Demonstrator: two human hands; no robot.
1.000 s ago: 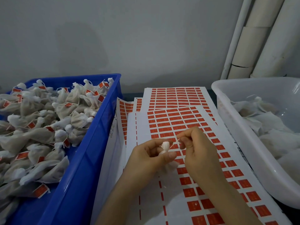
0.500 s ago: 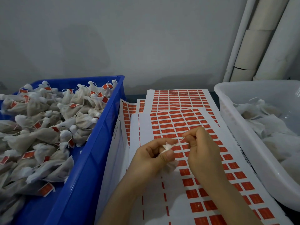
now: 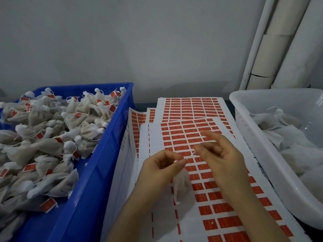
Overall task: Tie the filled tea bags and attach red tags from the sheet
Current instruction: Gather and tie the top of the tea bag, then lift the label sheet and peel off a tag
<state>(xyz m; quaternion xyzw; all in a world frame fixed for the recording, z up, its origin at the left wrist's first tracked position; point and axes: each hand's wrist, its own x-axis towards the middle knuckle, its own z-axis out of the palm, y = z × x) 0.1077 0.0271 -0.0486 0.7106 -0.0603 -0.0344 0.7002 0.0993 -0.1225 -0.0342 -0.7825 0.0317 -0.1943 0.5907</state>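
A white filled tea bag (image 3: 180, 185) hangs below my left hand (image 3: 160, 169), which pinches its gathered neck between thumb and fingers. A thin string (image 3: 190, 155) runs taut from that pinch up to my right hand (image 3: 221, 155), which pinches its end between thumb and forefinger with the other fingers spread. Both hands are above the top sheet of red tags (image 3: 201, 172), a white sheet with rows of red rectangles.
A blue crate (image 3: 97, 165) on the left is heaped with tied, tagged tea bags (image 3: 43, 142). A white tub (image 3: 262, 154) on the right holds untied bags (image 3: 288, 137). More tag sheets (image 3: 192, 107) lie behind, toward a grey wall. White pipes (image 3: 279, 41) stand at the back right.
My right hand has pulled the string out to the right and its fingers have spread. The bag's white neck, seen above my left thumb before, is now hidden; the bag hangs lower.
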